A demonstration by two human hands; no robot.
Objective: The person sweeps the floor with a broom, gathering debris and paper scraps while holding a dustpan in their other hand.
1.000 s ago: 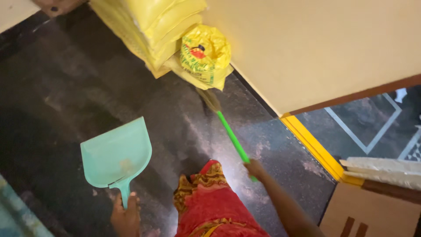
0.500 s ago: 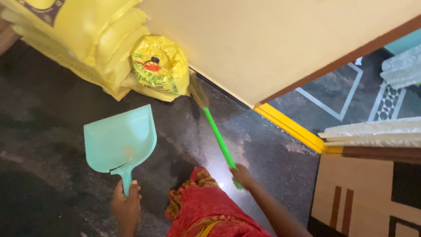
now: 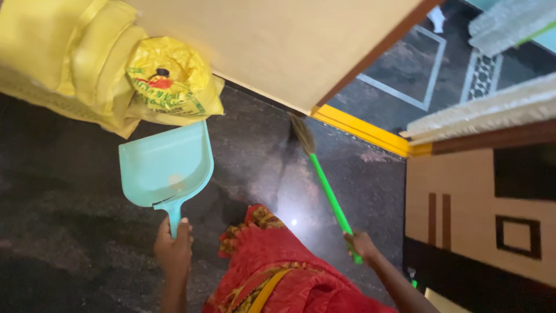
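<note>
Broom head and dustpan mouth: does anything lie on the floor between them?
Nothing visible does. The broom, held in the right hand, has its bristles by the wall base; bare dark floor runs from there to the dustpan, held in the left hand. The yellow sacks sit behind it.

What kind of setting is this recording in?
Most likely a room in a home, by a doorway: dark polished stone floor, cream wall with stacked yellow sacks against it, and a yellow threshold strip that leads to a patterned floor.
</note>
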